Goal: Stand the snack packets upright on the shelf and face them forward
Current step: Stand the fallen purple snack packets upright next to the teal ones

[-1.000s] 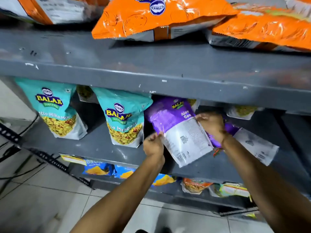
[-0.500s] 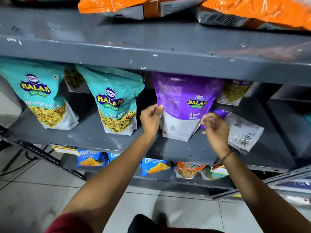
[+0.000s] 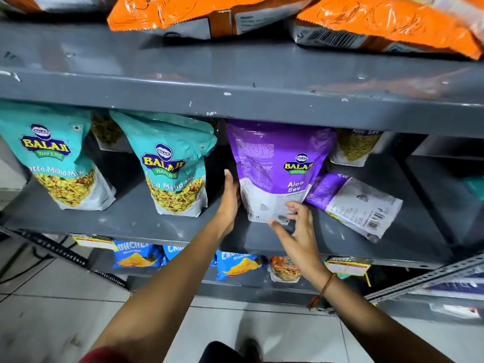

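A purple Aloo Sev packet (image 3: 277,166) stands upright on the grey middle shelf (image 3: 131,222), logo forward. My left hand (image 3: 230,197) lies flat against its left edge, fingers straight. My right hand (image 3: 296,229) hovers at its lower front with fingers spread, the tips just touching the white bottom. A second purple packet (image 3: 353,203) lies flat to the right, barcode side up. Another Aloo Sev packet (image 3: 356,148) stands further back. Two teal Balaji packets (image 3: 52,163) (image 3: 172,174) stand upright on the left.
Orange packets (image 3: 209,11) (image 3: 379,22) lie flat on the shelf above. Blue chip packets (image 3: 136,255) and an orange-brown one (image 3: 285,269) sit on the shelf below. A perforated metal rail (image 3: 424,280) juts in at the lower right. Tiled floor lies underneath.
The purple packet was tilted back-side out in both hands, then got stood upright. My fingers have now loosened from it, and the right hand has slipped lower.
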